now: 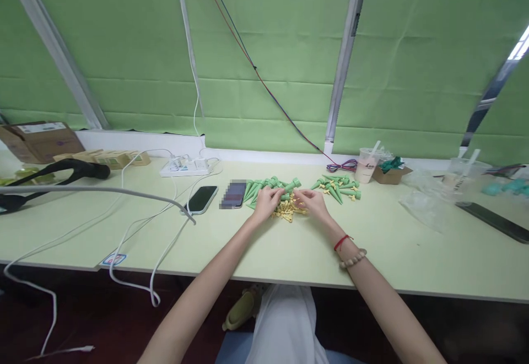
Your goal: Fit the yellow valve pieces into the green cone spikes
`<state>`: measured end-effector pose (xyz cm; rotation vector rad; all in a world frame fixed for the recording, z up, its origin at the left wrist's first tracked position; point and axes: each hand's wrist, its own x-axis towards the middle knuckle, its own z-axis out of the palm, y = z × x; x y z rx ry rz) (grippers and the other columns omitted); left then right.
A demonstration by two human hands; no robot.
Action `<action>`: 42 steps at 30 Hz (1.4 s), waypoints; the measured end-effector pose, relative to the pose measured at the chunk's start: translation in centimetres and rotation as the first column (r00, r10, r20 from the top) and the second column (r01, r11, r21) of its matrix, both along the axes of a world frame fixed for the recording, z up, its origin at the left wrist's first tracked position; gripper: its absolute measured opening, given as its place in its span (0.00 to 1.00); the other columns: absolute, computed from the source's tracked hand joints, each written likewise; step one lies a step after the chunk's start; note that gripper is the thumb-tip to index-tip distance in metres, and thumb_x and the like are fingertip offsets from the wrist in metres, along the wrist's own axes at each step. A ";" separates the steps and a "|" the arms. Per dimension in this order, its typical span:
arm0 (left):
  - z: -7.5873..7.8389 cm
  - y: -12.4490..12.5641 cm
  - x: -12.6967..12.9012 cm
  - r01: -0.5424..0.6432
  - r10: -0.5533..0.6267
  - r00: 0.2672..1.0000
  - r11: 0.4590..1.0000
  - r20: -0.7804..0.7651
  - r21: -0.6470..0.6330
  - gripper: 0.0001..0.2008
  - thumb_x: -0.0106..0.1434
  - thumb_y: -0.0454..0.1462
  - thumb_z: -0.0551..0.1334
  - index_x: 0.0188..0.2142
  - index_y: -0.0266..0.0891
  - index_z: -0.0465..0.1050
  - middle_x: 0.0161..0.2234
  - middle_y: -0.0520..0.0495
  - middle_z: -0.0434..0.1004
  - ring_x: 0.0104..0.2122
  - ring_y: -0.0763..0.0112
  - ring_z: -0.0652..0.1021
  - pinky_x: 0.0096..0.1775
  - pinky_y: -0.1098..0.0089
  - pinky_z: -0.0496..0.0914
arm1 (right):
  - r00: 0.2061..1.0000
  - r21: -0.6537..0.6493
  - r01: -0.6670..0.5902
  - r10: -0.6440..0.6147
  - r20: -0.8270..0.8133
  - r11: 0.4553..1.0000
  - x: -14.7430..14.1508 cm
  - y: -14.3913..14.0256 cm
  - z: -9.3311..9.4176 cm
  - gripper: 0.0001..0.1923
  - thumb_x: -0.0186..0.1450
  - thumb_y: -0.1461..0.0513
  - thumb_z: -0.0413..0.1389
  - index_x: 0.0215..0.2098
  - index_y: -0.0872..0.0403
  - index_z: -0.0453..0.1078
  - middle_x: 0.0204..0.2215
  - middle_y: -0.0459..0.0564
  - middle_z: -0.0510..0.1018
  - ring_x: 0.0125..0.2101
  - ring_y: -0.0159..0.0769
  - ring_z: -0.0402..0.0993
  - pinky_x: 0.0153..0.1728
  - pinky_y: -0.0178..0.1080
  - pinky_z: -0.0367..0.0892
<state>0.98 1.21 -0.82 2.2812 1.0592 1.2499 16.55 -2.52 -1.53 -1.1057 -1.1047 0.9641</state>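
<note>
My left hand (266, 201) is closed around a green plastic spike (285, 196), its end pointing toward my other hand. Close by on the right, my right hand (314, 203) pinches at the spike's end with fingertips together; a small yellow piece seems to be there, but it is too small to make out. Under and between the hands lies a heap of small yellow plastic pieces (286, 210). Behind my left hand is a pile of green tapered spikes (253, 189). Farther right sits a second pile, green spikes with yellow pieces on them (339, 190).
Left of the piles lie a dark phone (235, 194) and another phone (202, 199), with white cables and a power strip (184, 167) beyond. At the right stand a drink cup (365, 166), a small cardboard box (390, 174), a plastic bag (421, 204) and a black phone-like slab (494, 221).
</note>
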 end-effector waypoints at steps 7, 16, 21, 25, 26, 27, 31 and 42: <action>0.0 0.5 -0.2 0.066 -0.066 0.996 0.998 0.054 -0.008 0.19 0.63 0.44 0.50 0.35 0.37 0.77 0.24 0.48 0.74 0.30 0.68 0.67 0.35 0.70 0.62 | 0.808 -0.038 -0.494 0.442 -0.390 0.869 0.2 -0.8 1.2 0.19 0.62 0.51 0.50 0.38 0.57 0.73 0.33 0.51 0.79 0.29 0.30 0.76 0.40 0.36 0.71; 0.1 -0.3 -0.3 -0.012 0.012 0.999 1.000 -0.030 0.015 0.12 0.60 0.40 0.57 0.38 0.42 0.78 0.27 0.47 0.76 0.32 0.66 0.67 0.40 0.65 0.58 | 0.989 -0.027 -0.139 0.137 -0.057 0.990 0.0 -0.1 -0.2 0.12 0.47 0.59 0.65 0.27 0.58 0.74 0.26 0.51 0.79 0.27 0.36 0.76 0.31 0.38 0.72; -0.1 -0.6 0.4 -0.023 0.023 0.999 1.000 -0.027 0.020 0.11 0.59 0.40 0.57 0.34 0.42 0.79 0.20 0.49 0.72 0.29 0.67 0.66 0.40 0.65 0.56 | 0.996 0.060 0.088 -0.089 0.016 0.994 -0.4 0.5 -1.0 0.12 0.49 0.55 0.62 0.22 0.56 0.72 0.18 0.47 0.76 0.24 0.40 0.75 0.25 0.35 0.68; 0.1 -0.5 0.3 0.025 -0.024 0.999 1.000 0.030 -0.017 0.19 0.63 0.42 0.51 0.23 0.39 0.76 0.15 0.51 0.66 0.24 0.70 0.65 0.35 0.68 0.59 | 1.000 0.014 0.009 -0.010 0.005 1.000 -0.2 0.3 -0.2 0.14 0.52 0.53 0.59 0.27 0.56 0.73 0.26 0.50 0.78 0.21 0.36 0.74 0.25 0.37 0.70; 0.2 -0.4 0.2 0.044 -0.042 0.998 0.999 0.045 -0.032 0.22 0.63 0.43 0.50 0.20 0.38 0.73 0.14 0.52 0.64 0.22 0.71 0.65 0.33 0.68 0.60 | 0.998 -0.021 -0.061 0.061 -0.023 0.998 -0.1 0.2 0.2 0.15 0.55 0.52 0.57 0.29 0.56 0.73 0.27 0.51 0.79 0.21 0.35 0.74 0.25 0.38 0.71; 0.3 -0.4 0.1 0.062 -0.059 0.996 0.997 0.061 -0.045 0.24 0.64 0.44 0.49 0.17 0.37 0.71 0.13 0.53 0.62 0.21 0.72 0.64 0.32 0.69 0.60 | 0.987 -0.059 -0.146 0.142 -0.073 0.987 0.0 0.0 0.5 0.16 0.57 0.52 0.54 0.31 0.57 0.74 0.28 0.52 0.78 0.21 0.34 0.74 0.26 0.39 0.72; 0.6 -0.2 -0.1 0.118 -0.111 0.988 0.991 0.104 -0.068 0.24 0.63 0.47 0.48 0.18 0.37 0.68 0.14 0.53 0.61 0.20 0.74 0.63 0.29 0.70 0.60 | 0.854 -0.074 -0.430 0.379 -0.356 0.900 0.2 -0.9 1.4 0.14 0.61 0.55 0.52 0.35 0.55 0.73 0.30 0.49 0.78 0.22 0.28 0.72 0.31 0.36 0.73; 0.6 -0.5 -0.1 0.131 -0.125 0.989 0.989 0.082 -0.072 0.18 0.61 0.45 0.53 0.28 0.38 0.77 0.16 0.52 0.67 0.25 0.70 0.65 0.34 0.70 0.60 | 0.951 -0.031 -0.147 0.133 -0.279 0.989 0.1 -0.2 0.5 0.12 0.47 0.60 0.65 0.30 0.56 0.73 0.32 0.47 0.78 0.21 0.26 0.72 0.29 0.32 0.72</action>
